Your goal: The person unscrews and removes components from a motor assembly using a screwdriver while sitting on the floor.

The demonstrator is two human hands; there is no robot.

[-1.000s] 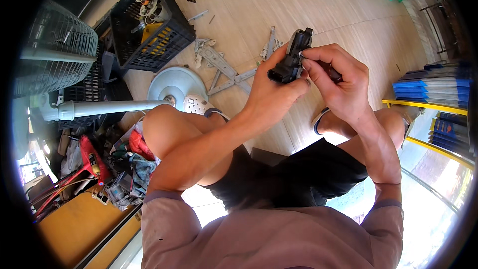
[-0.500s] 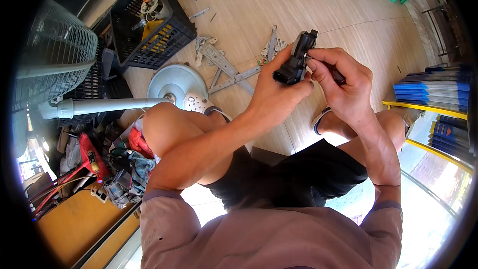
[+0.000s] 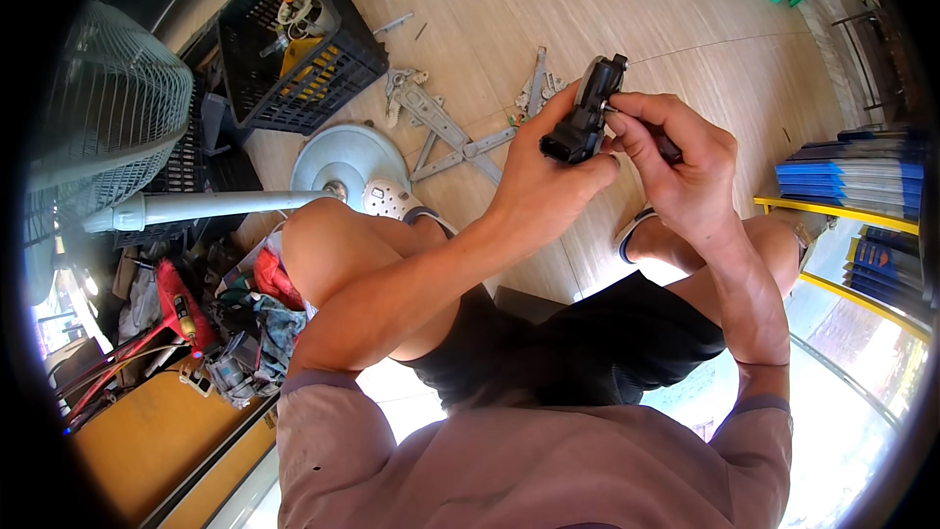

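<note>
My left hand (image 3: 541, 179) is closed round a black plastic car part (image 3: 578, 125), which looks like a small motor or latch housing with a connector socket at its near end. It is held up above the floor between my knees. My right hand (image 3: 691, 165) is beside it, thumb and forefinger pinched against the part's right side. A bit of shiny metal shows at those fingertips, and a dark rounded piece (image 3: 670, 148) shows within the curled fingers. What the right hand grips is mostly hidden.
Metal window-regulator arms (image 3: 450, 137) lie on the tiled floor ahead. A black crate (image 3: 323, 88) of tools and parts stands at the far left, near a fan's round base (image 3: 311, 159) and pole. Stacked blue packets (image 3: 842, 181) sit on a yellow-edged shelf at right.
Both hands and the black part have shifted very slightly to the right. The grip of each hand looks the same.
</note>
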